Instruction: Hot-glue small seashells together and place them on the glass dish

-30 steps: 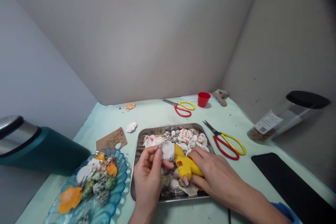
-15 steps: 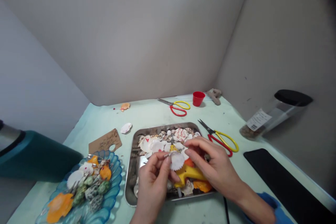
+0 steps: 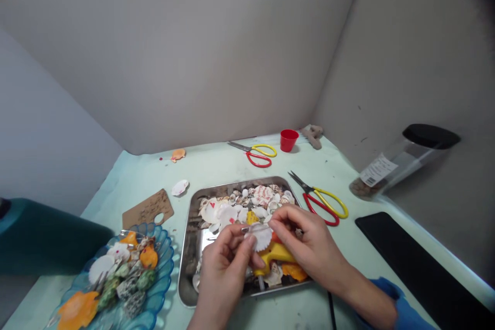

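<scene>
My left hand (image 3: 232, 258) pinches a white scallop shell (image 3: 262, 237) between thumb and fingers, above the metal tray. A small, shiny metal piece (image 3: 245, 229) shows at the shell's left edge by the fingertips. My right hand (image 3: 303, 240) is closed in a pinch at the shell's upper right edge; whatever its fingertips hold is too small to make out. Under both hands lies a yellow glue gun (image 3: 276, 255), partly covered, with a clear stick poking out of it. Many loose shells (image 3: 224, 214) fill the tray (image 3: 186, 268) around it.
Left stand a blue scalloped dish (image 3: 164, 268) of shells and a teal bottle (image 3: 50, 237). Two scissors (image 3: 255, 153), (image 3: 319, 198), a red cup (image 3: 289, 140) and a brown tag (image 3: 149, 209) lie beyond. Right are a clear jar (image 3: 382, 172) and a black strip (image 3: 406, 263).
The right fingertips have come closer to the shell and now meet its edge. The shell stays in my left hand. The whole view has shifted slightly.
</scene>
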`<state>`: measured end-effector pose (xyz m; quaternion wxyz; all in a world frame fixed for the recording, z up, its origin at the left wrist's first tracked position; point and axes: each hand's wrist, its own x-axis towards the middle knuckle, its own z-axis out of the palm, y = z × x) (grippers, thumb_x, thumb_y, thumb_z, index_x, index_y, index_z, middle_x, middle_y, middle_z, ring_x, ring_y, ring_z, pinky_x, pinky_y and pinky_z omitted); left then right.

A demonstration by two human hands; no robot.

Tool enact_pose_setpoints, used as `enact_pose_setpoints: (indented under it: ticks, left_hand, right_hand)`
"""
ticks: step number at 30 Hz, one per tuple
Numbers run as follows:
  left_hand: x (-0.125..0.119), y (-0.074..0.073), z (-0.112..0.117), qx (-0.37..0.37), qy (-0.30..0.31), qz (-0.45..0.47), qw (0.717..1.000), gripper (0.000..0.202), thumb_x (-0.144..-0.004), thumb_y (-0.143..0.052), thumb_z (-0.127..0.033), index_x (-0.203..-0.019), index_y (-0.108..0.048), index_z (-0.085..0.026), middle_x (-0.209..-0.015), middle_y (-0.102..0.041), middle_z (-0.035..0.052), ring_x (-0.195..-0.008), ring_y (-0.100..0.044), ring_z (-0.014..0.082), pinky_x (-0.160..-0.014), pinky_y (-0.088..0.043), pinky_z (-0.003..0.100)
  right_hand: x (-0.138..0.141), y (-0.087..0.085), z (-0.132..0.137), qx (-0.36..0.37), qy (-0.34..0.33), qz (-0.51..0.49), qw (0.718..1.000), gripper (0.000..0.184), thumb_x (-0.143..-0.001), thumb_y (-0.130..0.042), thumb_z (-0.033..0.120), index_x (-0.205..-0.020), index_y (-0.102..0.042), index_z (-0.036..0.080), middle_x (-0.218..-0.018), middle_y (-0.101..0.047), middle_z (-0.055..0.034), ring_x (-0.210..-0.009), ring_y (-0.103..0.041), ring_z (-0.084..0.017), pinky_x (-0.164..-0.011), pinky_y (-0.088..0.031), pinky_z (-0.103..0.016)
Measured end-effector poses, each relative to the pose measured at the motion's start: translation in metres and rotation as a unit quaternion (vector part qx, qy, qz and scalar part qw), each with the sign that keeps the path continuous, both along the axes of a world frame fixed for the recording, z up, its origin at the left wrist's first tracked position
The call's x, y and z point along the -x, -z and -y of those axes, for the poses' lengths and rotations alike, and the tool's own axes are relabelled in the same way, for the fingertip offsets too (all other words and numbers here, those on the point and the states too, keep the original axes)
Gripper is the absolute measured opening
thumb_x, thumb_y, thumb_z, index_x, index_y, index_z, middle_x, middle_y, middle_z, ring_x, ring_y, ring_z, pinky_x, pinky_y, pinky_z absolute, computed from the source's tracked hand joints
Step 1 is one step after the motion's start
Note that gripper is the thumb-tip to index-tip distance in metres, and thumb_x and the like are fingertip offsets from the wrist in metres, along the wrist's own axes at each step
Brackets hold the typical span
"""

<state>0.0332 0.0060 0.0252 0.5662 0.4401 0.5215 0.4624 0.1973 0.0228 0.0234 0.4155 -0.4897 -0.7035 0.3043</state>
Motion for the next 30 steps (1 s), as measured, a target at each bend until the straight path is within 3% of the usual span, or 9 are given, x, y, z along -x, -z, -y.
enact_pose_setpoints:
  ticks: [9, 19, 30]
  left_hand:
    - [0.0028, 0.0036, -0.0021, 0.008, -0.002, 0.025, 1.000, 0.024, -0.067, -0.073, -0.033, -0.077, -0.058, -0.017, -0.055, -0.060, -0.0032, -0.041, -0.054, 0.0094, -0.044, -0.043, 0.020]
    - [0.0001, 0.0031, 0.0000, -0.006, -0.010, 0.011, 1.000, 0.020, -0.071, -0.070, -0.032, -0.075, -0.057, -0.017, -0.048, -0.056, -0.0050, -0.039, -0.050, 0.0078, -0.042, -0.039, 0.018]
    - [0.0030, 0.0035, -0.0014, 0.006, 0.015, 0.062, 0.998, 0.021, -0.072, -0.070, -0.028, -0.085, -0.059, -0.016, -0.057, -0.063, -0.0031, -0.037, -0.054, 0.0069, -0.044, -0.042, 0.018]
  right_hand:
    - [0.0018, 0.0000, 0.0017, 0.005, 0.013, -0.007, 1.000, 0.015, -0.086, -0.052, 0.020, -0.071, -0.054, 0.018, -0.063, -0.053, 0.0023, -0.055, -0.049, -0.010, -0.051, -0.039, -0.021]
    - [0.0049, 0.0024, 0.0061, -0.041, 0.015, 0.014, 0.999, 0.012, -0.083, -0.053, 0.017, -0.071, -0.054, 0.018, -0.063, -0.053, 0.0019, -0.053, -0.049, -0.010, -0.050, -0.039, -0.021]
    - [0.0037, 0.0034, 0.0064, -0.049, 0.011, 0.010, 0.999, 0.013, -0.085, -0.051, 0.017, -0.072, -0.052, 0.018, -0.064, -0.052, 0.0019, -0.054, -0.049, -0.010, -0.051, -0.039, -0.021]
